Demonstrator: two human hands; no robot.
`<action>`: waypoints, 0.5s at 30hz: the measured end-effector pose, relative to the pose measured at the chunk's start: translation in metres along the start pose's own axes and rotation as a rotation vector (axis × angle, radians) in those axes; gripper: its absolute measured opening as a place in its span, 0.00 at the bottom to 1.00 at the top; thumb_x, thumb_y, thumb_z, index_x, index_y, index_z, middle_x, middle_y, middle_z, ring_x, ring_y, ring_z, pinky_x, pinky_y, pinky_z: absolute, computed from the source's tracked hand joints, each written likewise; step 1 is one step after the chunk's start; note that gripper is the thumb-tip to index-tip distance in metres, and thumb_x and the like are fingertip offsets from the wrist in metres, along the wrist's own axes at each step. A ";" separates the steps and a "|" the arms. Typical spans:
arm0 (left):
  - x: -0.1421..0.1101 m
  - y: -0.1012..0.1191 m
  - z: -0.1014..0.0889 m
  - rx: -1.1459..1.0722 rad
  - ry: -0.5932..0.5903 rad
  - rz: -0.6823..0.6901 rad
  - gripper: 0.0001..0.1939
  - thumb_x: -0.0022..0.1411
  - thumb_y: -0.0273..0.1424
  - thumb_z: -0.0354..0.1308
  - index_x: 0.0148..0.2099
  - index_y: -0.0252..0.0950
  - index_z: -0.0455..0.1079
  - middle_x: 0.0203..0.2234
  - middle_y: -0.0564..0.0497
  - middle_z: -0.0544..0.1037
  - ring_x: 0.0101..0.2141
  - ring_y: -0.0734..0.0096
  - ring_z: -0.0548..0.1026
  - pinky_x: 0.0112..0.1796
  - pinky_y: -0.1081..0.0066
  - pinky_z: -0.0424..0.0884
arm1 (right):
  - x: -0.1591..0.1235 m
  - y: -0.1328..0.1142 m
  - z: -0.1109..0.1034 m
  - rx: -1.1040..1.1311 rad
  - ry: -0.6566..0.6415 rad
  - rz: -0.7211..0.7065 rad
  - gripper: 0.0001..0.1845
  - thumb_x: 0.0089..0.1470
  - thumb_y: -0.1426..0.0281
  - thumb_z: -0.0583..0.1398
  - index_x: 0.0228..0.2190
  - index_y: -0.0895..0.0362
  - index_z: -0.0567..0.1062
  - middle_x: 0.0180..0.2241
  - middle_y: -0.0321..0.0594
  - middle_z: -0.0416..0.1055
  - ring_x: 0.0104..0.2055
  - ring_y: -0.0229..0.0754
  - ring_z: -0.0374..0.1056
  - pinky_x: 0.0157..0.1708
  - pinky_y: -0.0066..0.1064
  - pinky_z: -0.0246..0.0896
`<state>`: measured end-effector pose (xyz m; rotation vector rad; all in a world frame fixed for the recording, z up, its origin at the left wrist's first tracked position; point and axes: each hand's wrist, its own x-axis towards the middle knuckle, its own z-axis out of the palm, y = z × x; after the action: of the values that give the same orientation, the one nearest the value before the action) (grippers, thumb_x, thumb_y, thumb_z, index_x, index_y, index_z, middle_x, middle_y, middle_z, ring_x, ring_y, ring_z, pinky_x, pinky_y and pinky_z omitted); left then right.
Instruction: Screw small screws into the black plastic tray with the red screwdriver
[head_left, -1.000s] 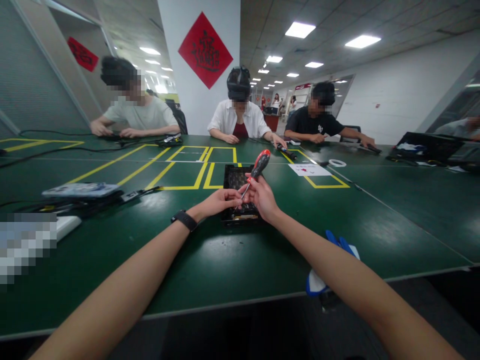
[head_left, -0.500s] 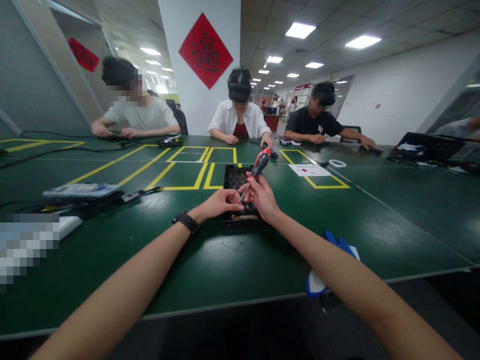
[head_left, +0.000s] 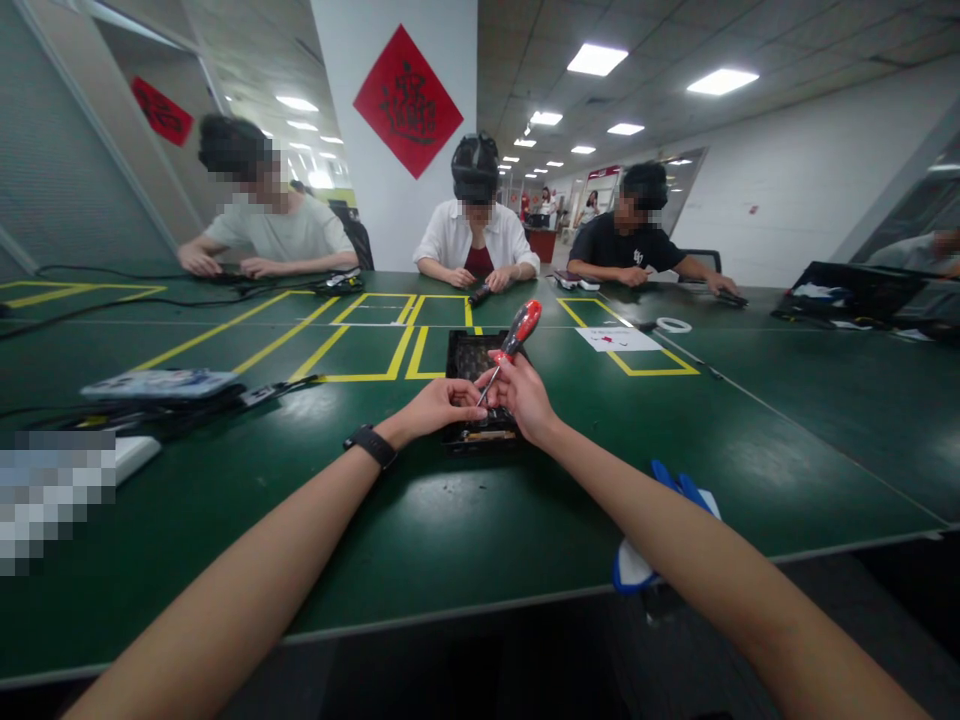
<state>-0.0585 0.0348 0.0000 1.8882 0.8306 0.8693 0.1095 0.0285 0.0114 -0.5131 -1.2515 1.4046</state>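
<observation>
My right hand (head_left: 529,400) is closed around the lower end of a red and black screwdriver (head_left: 517,330), which is tilted with its handle up and to the right. Its thin shaft points down and left to the fingertips of my left hand (head_left: 439,408). Those fingers are pinched together at the tip; whatever is between them is too small to make out. Under both hands, an open black case (head_left: 465,350) with small parts inside lies on the green table (head_left: 420,520). My hands cover much of its middle.
Blue and white gloves (head_left: 634,568) lie by the front edge under my right forearm. To the left are a flat light-coloured box (head_left: 161,382) and cables. A paper sheet (head_left: 619,340) and a white tape ring (head_left: 673,325) lie right. Several people sit opposite.
My hands and the screwdriver hold nearly the same pose. Across the table, the middle person's dark tool has moved left, away from behind the screwdriver handle, and both their hands are now close together.
</observation>
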 end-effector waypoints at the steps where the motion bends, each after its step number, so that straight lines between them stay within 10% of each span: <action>1: 0.000 0.000 0.000 0.016 0.010 0.012 0.16 0.47 0.38 0.65 0.32 0.29 0.70 0.25 0.51 0.74 0.25 0.78 0.69 0.29 0.75 0.64 | 0.000 0.000 0.000 -0.001 -0.001 -0.005 0.15 0.55 0.62 0.55 0.43 0.55 0.63 0.25 0.34 0.72 0.18 0.30 0.63 0.19 0.21 0.59; 15: 0.000 -0.003 -0.002 -0.095 -0.057 -0.031 0.16 0.49 0.37 0.64 0.36 0.29 0.74 0.30 0.46 0.79 0.30 0.71 0.75 0.36 0.70 0.69 | -0.001 -0.002 0.000 -0.045 -0.047 -0.012 0.18 0.57 0.59 0.50 0.44 0.56 0.66 0.25 0.36 0.72 0.17 0.31 0.63 0.18 0.23 0.58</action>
<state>-0.0609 0.0367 -0.0017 1.8041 0.7690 0.8182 0.1105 0.0271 0.0124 -0.5049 -1.3244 1.3880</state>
